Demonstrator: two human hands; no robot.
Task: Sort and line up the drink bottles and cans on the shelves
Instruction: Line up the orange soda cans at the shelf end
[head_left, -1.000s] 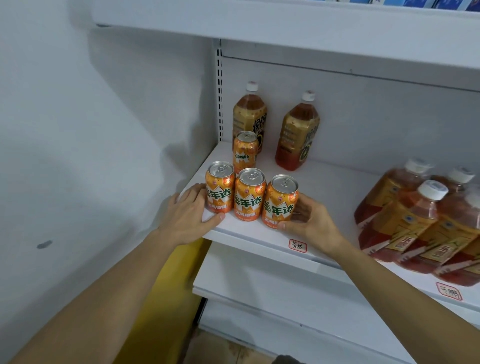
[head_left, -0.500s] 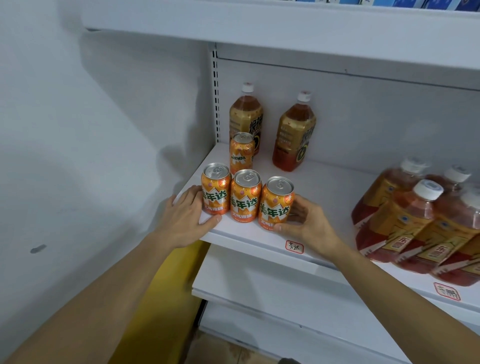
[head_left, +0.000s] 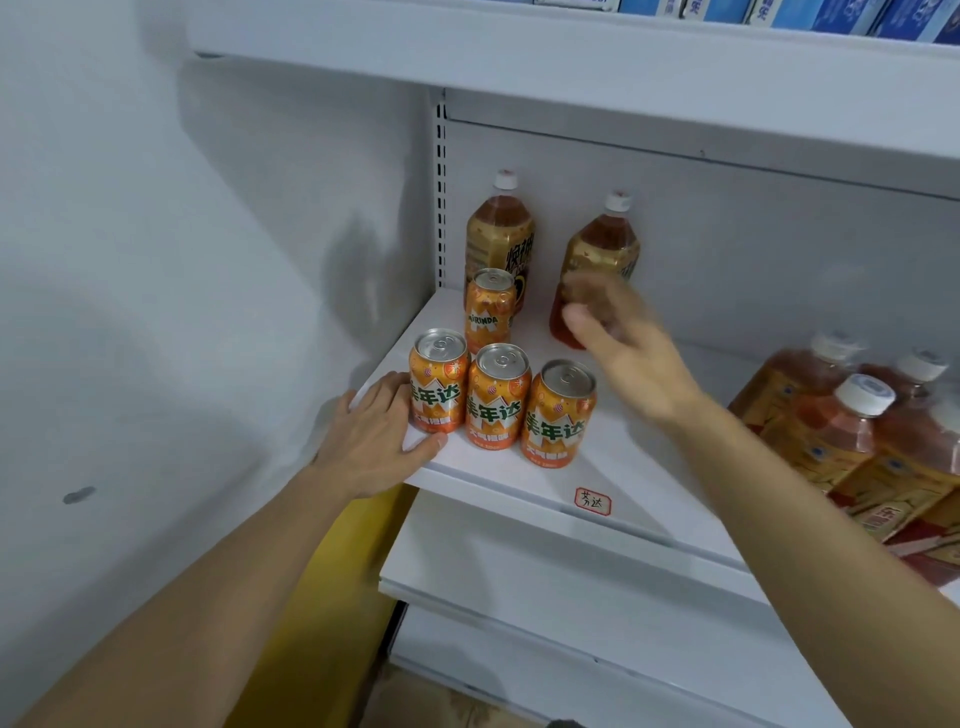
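Left hand (head_left: 376, 439) flat and relaxed against the front-left can (head_left: 439, 382); right hand (head_left: 618, 345) raised, blurred, holding nothing.

Head view: three orange cans stand upright in a tight diagonal row at the shelf (head_left: 613, 457) front edge, tabs up, labels facing out — the middle can (head_left: 497, 397) and right can (head_left: 560, 413) touch. A fourth can (head_left: 489, 307) stands upright just behind. Right hand's fingers hang loosely curled in front of the right tea bottle (head_left: 597, 249); the left tea bottle (head_left: 500, 234) stands upright beside it. More bottles (head_left: 852, 431) lean at far right.
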